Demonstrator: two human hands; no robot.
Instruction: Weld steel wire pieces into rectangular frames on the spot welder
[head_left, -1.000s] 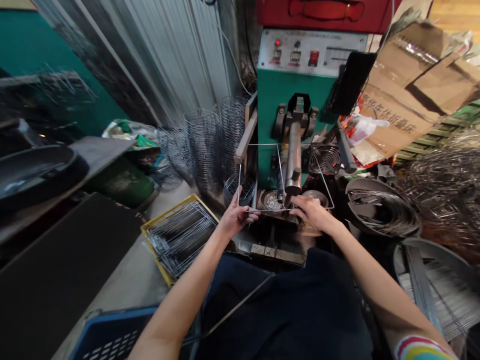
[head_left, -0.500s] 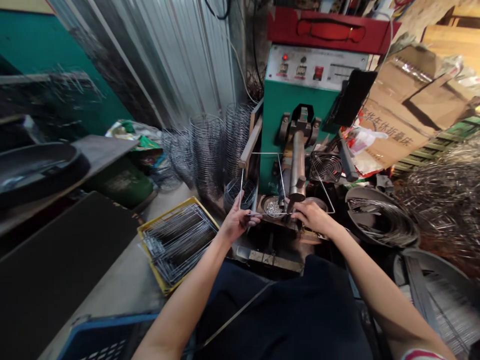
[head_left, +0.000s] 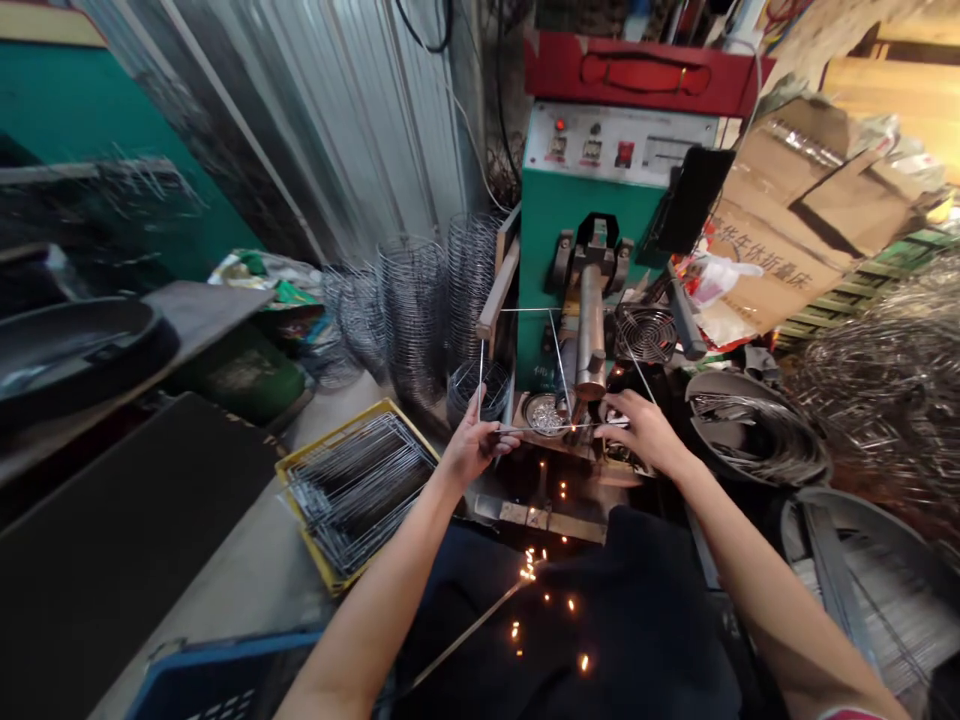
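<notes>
Left grip (head_left: 472, 445) pinches wire frame (head_left: 560, 362) at near-left corner; right grip (head_left: 639, 428) pinches near side.

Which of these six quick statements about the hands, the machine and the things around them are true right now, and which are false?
1. The left hand and right hand are both at the wire frame. True.
2. Nothing glows below the wire frame. False: bright sparks show there.
3. The yellow crate left of the left hand holds bent wires. True.
4. The right hand is over the yellow crate. False: it is at the wire frame.
5. The green machine stands left of the cardboard box. True.
6. No indicator on the green machine is lit. False: a red light glows.
</notes>
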